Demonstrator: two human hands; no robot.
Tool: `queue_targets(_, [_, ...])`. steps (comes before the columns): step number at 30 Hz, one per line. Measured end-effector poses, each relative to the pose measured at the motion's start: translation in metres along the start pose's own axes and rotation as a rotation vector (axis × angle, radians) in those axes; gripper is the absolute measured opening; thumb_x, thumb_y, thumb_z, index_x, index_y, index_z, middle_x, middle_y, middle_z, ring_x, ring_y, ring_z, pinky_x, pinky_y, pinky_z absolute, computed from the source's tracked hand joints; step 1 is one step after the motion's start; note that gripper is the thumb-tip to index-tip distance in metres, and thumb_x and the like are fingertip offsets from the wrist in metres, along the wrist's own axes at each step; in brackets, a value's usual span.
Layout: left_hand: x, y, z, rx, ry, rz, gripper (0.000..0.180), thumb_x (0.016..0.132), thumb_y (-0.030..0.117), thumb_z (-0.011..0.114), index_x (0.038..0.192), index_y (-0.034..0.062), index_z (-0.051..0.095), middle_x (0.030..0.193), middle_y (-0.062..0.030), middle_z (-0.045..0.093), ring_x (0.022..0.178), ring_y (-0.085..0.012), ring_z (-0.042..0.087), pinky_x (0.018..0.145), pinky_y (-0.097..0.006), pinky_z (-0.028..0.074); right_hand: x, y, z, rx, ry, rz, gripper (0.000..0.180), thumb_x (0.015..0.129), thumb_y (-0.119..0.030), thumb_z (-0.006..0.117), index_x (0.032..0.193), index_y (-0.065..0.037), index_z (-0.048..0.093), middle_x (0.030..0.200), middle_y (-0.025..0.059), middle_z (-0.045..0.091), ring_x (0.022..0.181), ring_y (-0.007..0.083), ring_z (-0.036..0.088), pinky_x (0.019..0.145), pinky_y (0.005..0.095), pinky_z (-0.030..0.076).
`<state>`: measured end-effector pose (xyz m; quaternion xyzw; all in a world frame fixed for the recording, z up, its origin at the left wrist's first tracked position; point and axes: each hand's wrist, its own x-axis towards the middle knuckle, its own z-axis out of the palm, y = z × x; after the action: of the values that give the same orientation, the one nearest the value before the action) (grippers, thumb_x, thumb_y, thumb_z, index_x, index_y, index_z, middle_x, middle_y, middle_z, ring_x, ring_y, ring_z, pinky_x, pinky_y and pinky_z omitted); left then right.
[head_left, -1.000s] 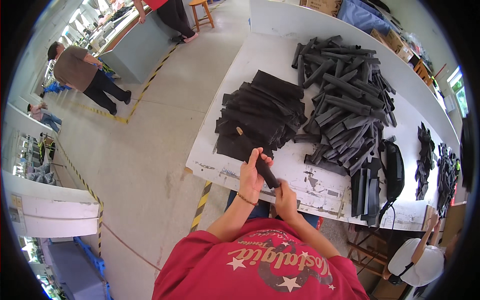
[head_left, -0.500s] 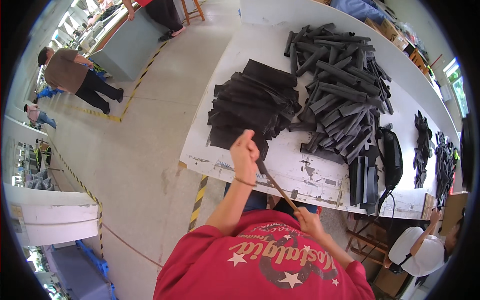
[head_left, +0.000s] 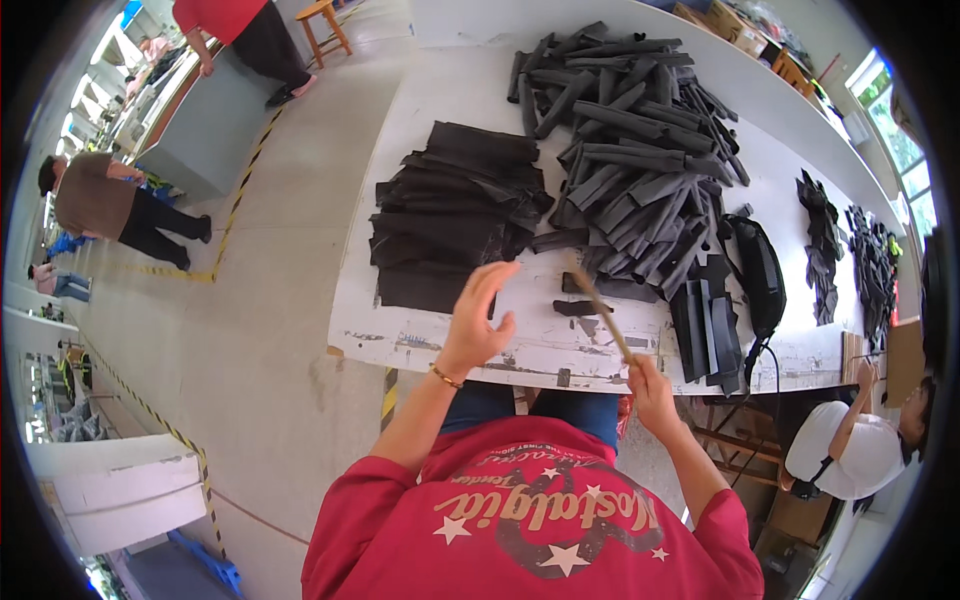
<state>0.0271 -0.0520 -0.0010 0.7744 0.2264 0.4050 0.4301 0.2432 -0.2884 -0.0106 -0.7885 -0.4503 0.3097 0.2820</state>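
Observation:
My right hand (head_left: 652, 392) grips the lower end of a thin wooden stick (head_left: 606, 318), which slants up and left over the table's front part. My left hand (head_left: 478, 318) is empty, its fingers stretched and the thumb apart, close to the front of a stack of flat black fabric pieces (head_left: 450, 215). Beyond the stick's tip spreads a big heap of narrow dark-grey fabric tubes (head_left: 640, 150). One short dark fabric piece (head_left: 580, 308) lies beside the stick on the white table (head_left: 420, 340).
Right of the heap are several dark strips (head_left: 705, 325) side by side and a black bag (head_left: 757, 275) with a hanging strap. More dark fabric (head_left: 820, 245) lies farther right. A person in white (head_left: 850, 450) sits at right; others stand at left. A wooden stool (head_left: 322, 28) is far off.
My left hand has come away from the stick's upper end and opened. My right hand has moved up and over the table edge with the stick. A dark piece now lies beside it.

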Motion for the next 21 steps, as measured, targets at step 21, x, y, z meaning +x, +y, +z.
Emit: queue_targets(21, [0.012, 0.011, 0.101, 0.241, -0.426, -0.026, 0.012, 0.088, 0.011, 0.051, 0.093, 0.0010, 0.051, 0.072, -0.0148, 0.061, 0.066, -0.0321, 0.062, 0.061, -0.043, 0.048, 0.088, -0.086, -0.002, 0.221, 0.509, -0.563, 0.005, 0.082, 0.004, 0.058, 0.086, 0.001, 0.055, 0.071, 0.0077, 0.049, 0.063, 0.0193, 0.048, 0.058, 0.0292, 0.041])
